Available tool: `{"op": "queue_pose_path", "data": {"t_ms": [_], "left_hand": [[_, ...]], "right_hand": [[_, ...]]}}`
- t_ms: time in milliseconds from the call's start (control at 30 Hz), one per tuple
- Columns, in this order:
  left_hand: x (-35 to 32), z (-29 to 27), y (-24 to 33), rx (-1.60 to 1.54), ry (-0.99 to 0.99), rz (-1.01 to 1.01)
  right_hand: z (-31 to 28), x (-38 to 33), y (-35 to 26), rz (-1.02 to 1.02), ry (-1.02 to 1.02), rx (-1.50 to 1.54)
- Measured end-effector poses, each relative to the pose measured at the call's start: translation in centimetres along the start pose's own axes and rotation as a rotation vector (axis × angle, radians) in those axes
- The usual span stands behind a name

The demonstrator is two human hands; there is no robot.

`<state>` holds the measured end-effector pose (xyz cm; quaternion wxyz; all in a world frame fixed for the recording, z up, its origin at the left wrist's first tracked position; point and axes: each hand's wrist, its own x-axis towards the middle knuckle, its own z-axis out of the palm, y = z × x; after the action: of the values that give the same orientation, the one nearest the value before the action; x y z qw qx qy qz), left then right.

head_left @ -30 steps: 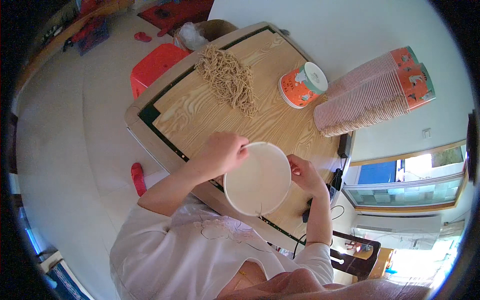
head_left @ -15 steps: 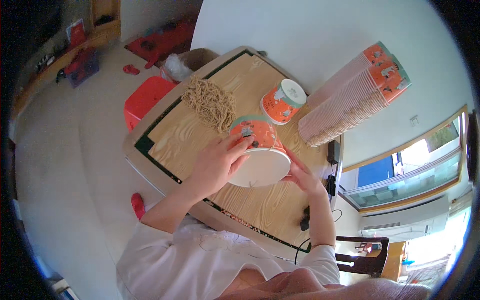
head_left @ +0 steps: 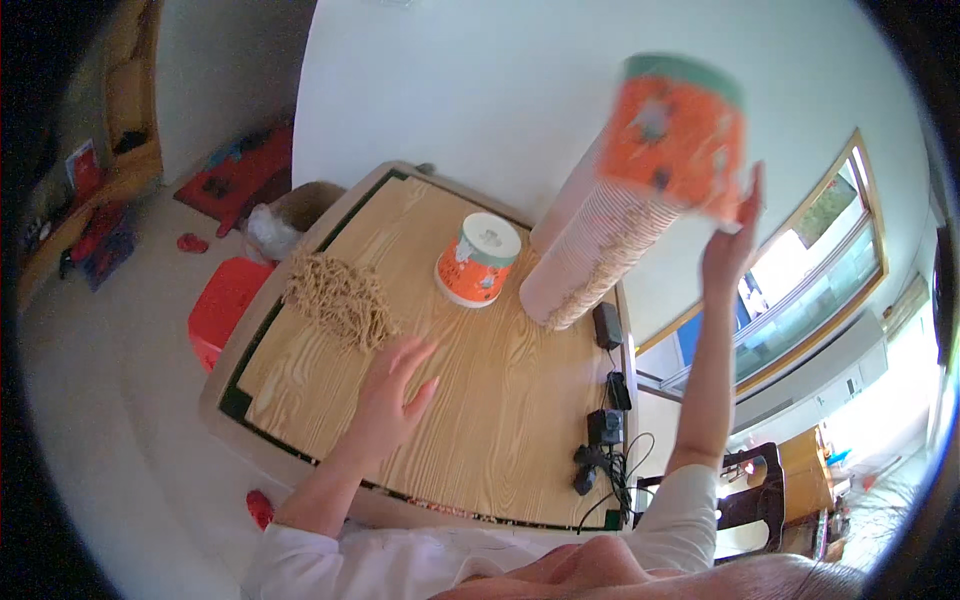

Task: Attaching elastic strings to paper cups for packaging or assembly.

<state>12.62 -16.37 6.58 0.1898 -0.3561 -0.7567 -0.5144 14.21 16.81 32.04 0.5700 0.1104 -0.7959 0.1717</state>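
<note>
1. The printed tub (head_left: 675, 135) your right hand (head_left: 735, 245) holds looks like paperboard; blur hides its sheen.
2. Near the worktop's far edge, your upturned tub (head_left: 475, 272) is smooth printed paperboard, its pale base fairly matt.
3. At the far right corner, your nested tubs (head_left: 580, 245) stack paper rims into a ribbed surface, a rough, fibrous tan band (head_left: 605, 262) along it.
4. By the left edge, your cord heap (head_left: 340, 300) looks matt and coarse, like twisted paper or twine.
5. Your worktop (head_left: 480, 430) is smooth and wood-grained; solid or laminate, you cannot tell.
6. Along the right edge, the black adapter (head_left: 605, 427) looks like hard plastic.
7. Your sleeve (head_left: 690, 500) is soft, matt cloth.
</note>
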Motion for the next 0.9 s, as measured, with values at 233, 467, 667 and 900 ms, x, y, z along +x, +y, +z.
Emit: {"op": "queue_pose_path", "data": {"t_ms": [233, 467, 667, 900], "left_hand": [[-1.3, 4.8, -5.0, 0.024, -0.164, -0.081], [-2.1, 5.8, -8.8, 0.01, -0.224, -0.179], [-1.9, 6.0, -9.2, 0.018, -0.296, -0.227], [-3.2, 7.6, -10.0, -0.027, -0.357, -0.169]], "right_hand": [[-2.3, 13.7, 12.8, -0.153, 0.392, -0.44], [-0.9, 10.5, 22.8, -0.003, 0.239, -0.446], [-1.2, 6.2, 26.2, 0.017, 0.029, -0.223], [-5.2, 6.5, 26.7, -0.102, 0.252, -0.412]]}}
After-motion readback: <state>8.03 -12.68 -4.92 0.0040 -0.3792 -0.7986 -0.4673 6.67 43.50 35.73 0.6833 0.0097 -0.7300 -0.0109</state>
